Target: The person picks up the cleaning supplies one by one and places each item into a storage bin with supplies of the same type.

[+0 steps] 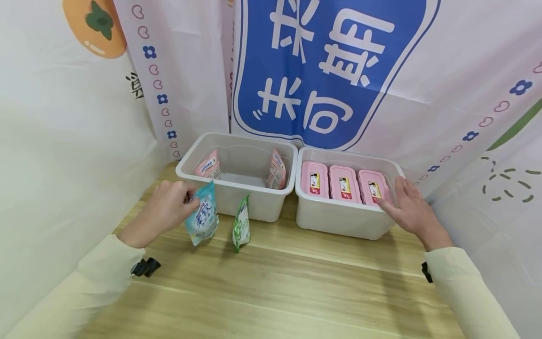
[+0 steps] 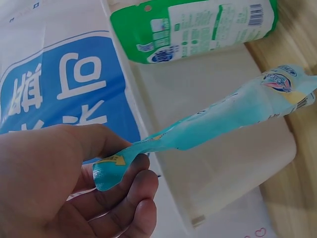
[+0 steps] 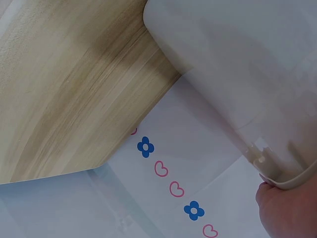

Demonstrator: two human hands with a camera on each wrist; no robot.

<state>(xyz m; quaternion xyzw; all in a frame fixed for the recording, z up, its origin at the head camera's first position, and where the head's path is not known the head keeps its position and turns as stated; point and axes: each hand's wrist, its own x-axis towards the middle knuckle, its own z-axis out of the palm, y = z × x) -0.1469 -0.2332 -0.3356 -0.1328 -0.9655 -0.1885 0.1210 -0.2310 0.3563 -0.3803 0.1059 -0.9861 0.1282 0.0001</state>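
My left hand (image 1: 171, 205) pinches the top corner of a teal pouch (image 1: 204, 217), which stands upright at the front left of the left bin (image 1: 237, 190). In the left wrist view, thumb and fingers of my hand (image 2: 74, 183) close on the teal pouch's (image 2: 233, 114) edge. Just right of it a green pouch (image 1: 242, 225) stands on the table, untouched. My right hand (image 1: 412, 212) rests over the right rim of the right bin (image 1: 343, 219), fingers extended and thumb on the front corner. The right wrist view shows part of that hand (image 3: 290, 210) at the bin's rim.
Two pink pouches stand inside the left bin, one at the left (image 1: 209, 167), one at the right (image 1: 277, 172). Three pink-lidded boxes (image 1: 345, 183) sit in a row in the right bin. Printed cloth (image 1: 186, 70) hangs behind and beside the wooden table (image 1: 271, 292).
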